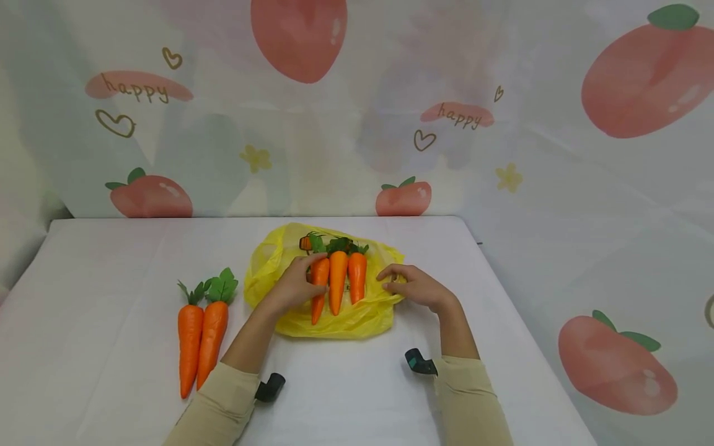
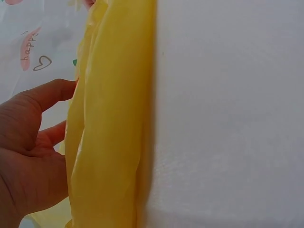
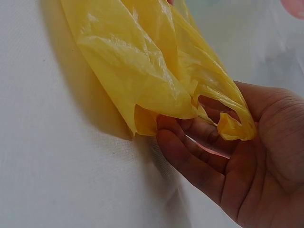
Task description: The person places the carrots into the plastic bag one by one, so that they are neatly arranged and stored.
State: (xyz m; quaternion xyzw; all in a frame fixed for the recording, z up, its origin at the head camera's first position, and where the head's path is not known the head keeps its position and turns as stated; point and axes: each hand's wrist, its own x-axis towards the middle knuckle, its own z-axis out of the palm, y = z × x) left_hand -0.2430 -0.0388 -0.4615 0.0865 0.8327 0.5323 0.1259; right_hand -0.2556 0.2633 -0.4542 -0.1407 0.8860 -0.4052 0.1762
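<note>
On the white table lies a yellow plastic bag (image 1: 340, 327), spread wide, with three orange carrots (image 1: 337, 279) showing in its mouth, green tops pointing away. My left hand (image 1: 292, 286) has its fingers and thumb about the leftmost carrot (image 1: 319, 272). The left wrist view shows that hand (image 2: 28, 147) partly hidden behind the bag's side (image 2: 111, 114). At the bag's right edge, my right hand (image 1: 415, 286) grips the plastic. Seen from the right wrist, a handle loop of the bag (image 3: 228, 107) lies between the thumb and curled fingers of this hand (image 3: 266, 161).
Two more carrots with green leaves, one on the left (image 1: 191, 341) and one beside it (image 1: 214, 325), lie on the table (image 1: 111, 347) near my left forearm. Behind the table hangs a printed cloth (image 1: 334, 136) with fruit and hearts.
</note>
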